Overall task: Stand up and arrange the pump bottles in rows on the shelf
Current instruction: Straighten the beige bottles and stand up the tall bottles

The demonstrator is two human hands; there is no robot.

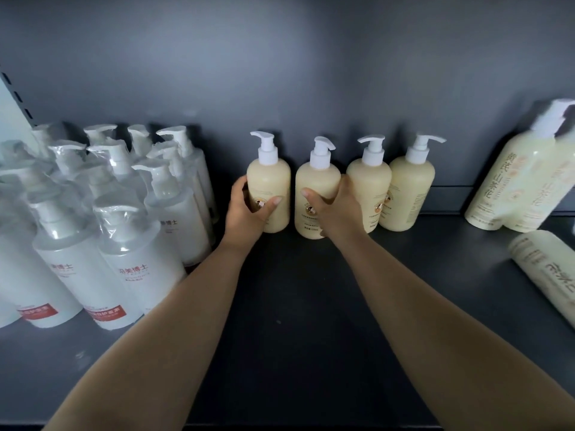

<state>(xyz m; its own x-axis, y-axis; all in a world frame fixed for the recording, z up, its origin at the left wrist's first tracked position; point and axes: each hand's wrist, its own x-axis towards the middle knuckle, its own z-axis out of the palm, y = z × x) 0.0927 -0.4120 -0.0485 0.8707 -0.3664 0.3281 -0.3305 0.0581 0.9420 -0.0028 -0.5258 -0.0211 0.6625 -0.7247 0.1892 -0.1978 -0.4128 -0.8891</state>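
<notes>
Several cream pump bottles with white pumps stand upright in a row against the back wall of the dark shelf (295, 306). My left hand (249, 209) wraps around the leftmost cream bottle (270, 178). My right hand (334, 209) grips the second cream bottle (315, 181) from its right side. The third cream bottle (370, 178) and the fourth cream bottle (410, 181) stand free just to the right, touching each other.
A dense group of white plastic-wrapped pump bottles (133, 244) fills the shelf's left side. At the right stand tall pale bottles (522, 181), and one pale bottle (547, 269) lies on its side. The grey back wall (280, 73) closes the rear.
</notes>
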